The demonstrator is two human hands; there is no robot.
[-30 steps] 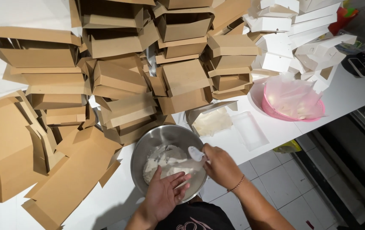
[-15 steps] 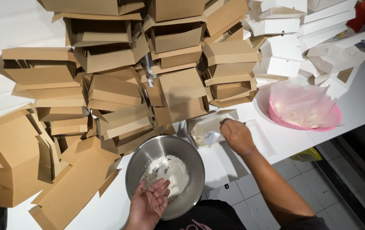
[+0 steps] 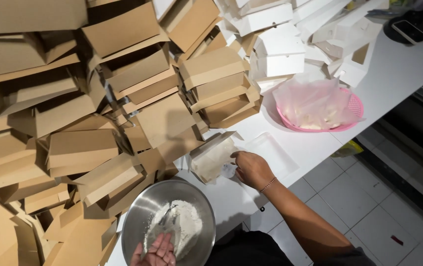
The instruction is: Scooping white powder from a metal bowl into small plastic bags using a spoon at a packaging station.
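Right hand (image 3: 252, 169) outstretched — scoop (image 3: 228, 170) in grip

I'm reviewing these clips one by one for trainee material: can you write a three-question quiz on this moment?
1. True or false: the left hand rests in the white powder inside the steel bowl.
2. What is the right hand reaching into?
A. the pink basket
B. the open container of powder beside the clear lid
C. a white carton
3. What fills most of the white counter behind the bowl?

Key
1. True.
2. B; its fingers hold a small white scoop there.
3. Stacks of folded brown cardboard boxes, with white boxes further right.
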